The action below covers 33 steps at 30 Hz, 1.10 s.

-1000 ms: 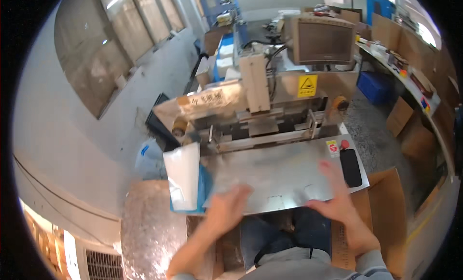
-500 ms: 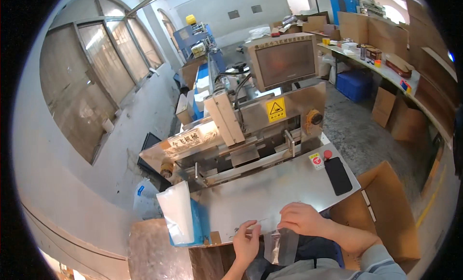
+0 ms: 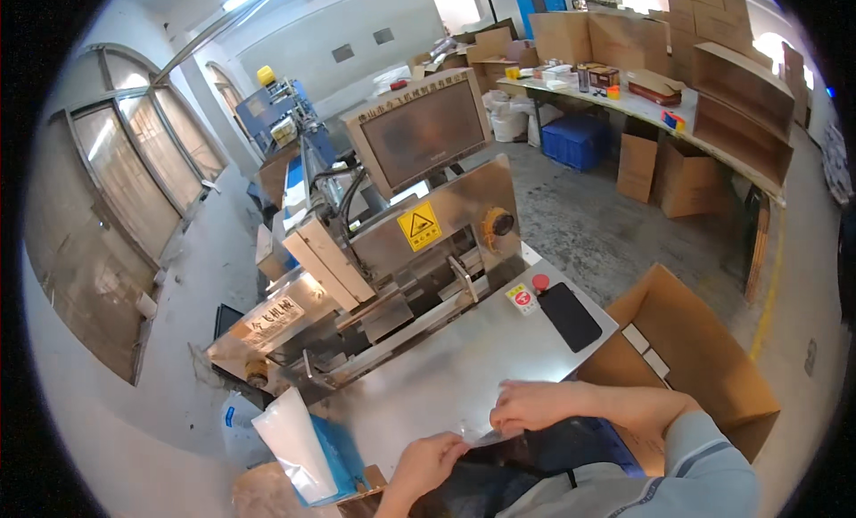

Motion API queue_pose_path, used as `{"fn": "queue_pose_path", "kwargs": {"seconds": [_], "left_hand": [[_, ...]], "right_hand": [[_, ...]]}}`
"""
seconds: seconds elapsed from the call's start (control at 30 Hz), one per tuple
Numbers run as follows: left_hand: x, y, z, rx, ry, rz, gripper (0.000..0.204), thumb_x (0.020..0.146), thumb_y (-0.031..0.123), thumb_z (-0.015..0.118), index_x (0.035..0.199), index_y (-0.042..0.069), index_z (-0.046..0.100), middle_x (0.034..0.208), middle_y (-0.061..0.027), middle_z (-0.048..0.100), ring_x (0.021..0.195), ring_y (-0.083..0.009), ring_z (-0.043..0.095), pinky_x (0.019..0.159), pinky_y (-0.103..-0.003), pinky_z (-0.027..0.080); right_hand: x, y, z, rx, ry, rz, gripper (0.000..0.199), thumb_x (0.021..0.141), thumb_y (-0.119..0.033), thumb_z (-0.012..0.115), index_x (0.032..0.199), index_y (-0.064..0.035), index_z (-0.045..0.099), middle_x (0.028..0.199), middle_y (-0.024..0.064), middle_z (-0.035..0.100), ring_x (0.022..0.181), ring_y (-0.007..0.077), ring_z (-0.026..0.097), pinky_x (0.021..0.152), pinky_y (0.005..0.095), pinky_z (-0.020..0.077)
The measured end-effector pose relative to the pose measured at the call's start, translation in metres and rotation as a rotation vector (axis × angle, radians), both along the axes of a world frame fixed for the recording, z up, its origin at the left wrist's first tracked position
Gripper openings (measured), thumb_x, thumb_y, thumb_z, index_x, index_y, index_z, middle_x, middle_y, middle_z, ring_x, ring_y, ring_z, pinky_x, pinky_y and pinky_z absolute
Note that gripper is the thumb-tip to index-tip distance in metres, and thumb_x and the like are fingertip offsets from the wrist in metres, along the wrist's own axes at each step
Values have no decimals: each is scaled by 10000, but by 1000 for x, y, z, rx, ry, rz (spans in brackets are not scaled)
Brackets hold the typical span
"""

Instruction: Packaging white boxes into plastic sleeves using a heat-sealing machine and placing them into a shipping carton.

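A small clear plastic bag (image 3: 484, 439) is stretched between my hands, low over the near edge of the metal worktop (image 3: 419, 375). My left hand (image 3: 428, 463) pinches its left side between thumb and fingers. My right hand (image 3: 537, 406) has its fingers closed on the other side, knuckles up. What lies inside the bag cannot be made out. Left of my left hand, a stack of white plastic bags (image 3: 292, 448) leans on a blue holder (image 3: 337, 456).
A machine with a screen (image 3: 423, 133) stands behind the worktop. A black phone (image 3: 571, 317) and a red button (image 3: 540, 283) sit at the worktop's right end. To the right is an open cardboard box (image 3: 704, 366) with white boxes inside. A long table (image 3: 642, 112) stands farther off.
My view has turned to the right. My hands have come closer together, and the bag that hung down below them is now drawn between their fingers.
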<state>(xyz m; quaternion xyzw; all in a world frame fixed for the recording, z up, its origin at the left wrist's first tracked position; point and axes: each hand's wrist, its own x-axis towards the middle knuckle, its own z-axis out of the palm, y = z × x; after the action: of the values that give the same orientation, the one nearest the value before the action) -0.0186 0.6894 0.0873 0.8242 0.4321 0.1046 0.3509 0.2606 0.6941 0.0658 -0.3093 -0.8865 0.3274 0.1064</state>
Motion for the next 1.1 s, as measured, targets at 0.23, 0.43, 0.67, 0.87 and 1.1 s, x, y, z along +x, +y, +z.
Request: {"fn": "queue_pose_path", "kwargs": {"seconds": [0.23, 0.43, 0.67, 0.87, 1.1], "left_hand": [[-18, 21, 53, 232, -67, -141, 118, 885, 117, 659, 895, 0, 647, 1104, -184, 672, 931, -418, 608, 838, -451, 504], [-61, 93, -3, 31, -38, -92, 142, 909, 169, 684, 990, 53, 701, 1050, -88, 690, 923, -221, 619, 837, -349, 498], [-64, 249, -38, -506, -248, 157, 207, 923, 281, 705, 959, 77, 704, 836, 58, 661, 768, -57, 551, 663, -253, 453], [-56, 322, -30, -380, -170, 353, 263, 879, 313, 771, 1000, 83, 732, 892, 50, 679, 731, -91, 549, 606, -219, 418], [-45, 320, -70, -171, -528, 327, 334, 835, 154, 811, 1098, -11, 688, 960, -9, 715, 816, -121, 638, 726, -288, 555]], "right_hand": [[11, 29, 23, 120, -72, 6, 250, 899, -386, 685, 902, -145, 753, 973, 35, 712, 1230, 306, 538, 1149, 679, 203], [-2, 114, -22, -123, 231, -85, 141, 874, -190, 703, 861, -58, 750, 879, 88, 719, 947, 295, 643, 859, 384, 497], [-20, 236, -51, -1, 119, -255, 250, 919, -254, 638, 957, -20, 718, 898, 131, 726, 846, 270, 693, 778, 372, 533], [-31, 305, -34, 213, 176, -338, 194, 883, -184, 611, 882, -4, 684, 883, 181, 702, 852, 356, 683, 739, 427, 535], [-98, 230, -15, 446, -118, -369, 545, 910, -244, 614, 1387, -17, 480, 1411, 175, 535, 1329, 348, 485, 1097, 492, 386]]}}
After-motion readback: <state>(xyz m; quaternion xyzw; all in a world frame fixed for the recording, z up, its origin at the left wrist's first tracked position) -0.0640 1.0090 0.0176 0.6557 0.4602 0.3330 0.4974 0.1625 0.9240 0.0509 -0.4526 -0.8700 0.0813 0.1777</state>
